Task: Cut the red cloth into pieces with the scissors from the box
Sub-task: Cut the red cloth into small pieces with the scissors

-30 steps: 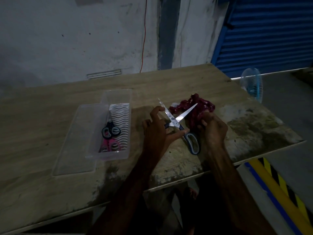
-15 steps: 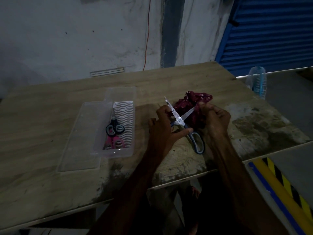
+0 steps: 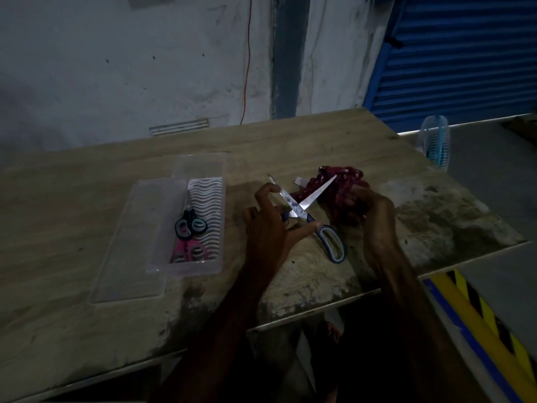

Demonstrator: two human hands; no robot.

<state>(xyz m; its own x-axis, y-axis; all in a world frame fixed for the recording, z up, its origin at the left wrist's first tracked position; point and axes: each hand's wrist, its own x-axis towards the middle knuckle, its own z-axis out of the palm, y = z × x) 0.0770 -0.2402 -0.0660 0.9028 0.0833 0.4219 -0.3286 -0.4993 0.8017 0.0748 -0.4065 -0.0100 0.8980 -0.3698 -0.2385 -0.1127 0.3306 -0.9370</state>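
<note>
Left hand [image 3: 270, 228] is curling round the scissors [image 3: 299, 209] near the pivot, with the blades splayed wide toward the red cloth [image 3: 340, 184], probably lining up a cut. Right hand [image 3: 374, 216] is clutching that cloth in a bunch over the worktop [image 3: 87, 199], offering it to the blades. One handle loop is hanging free near the front edge, while the box [image 3: 203, 164] is sitting well left, leaving room.

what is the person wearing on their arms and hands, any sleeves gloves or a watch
Nothing visible. The left hand and right hand are bare, no gloves; the light is too dim to rule out a ring. The left forearm and right forearm are uncovered down to the picture's edge: no sleeve, watch or band shows.
</note>
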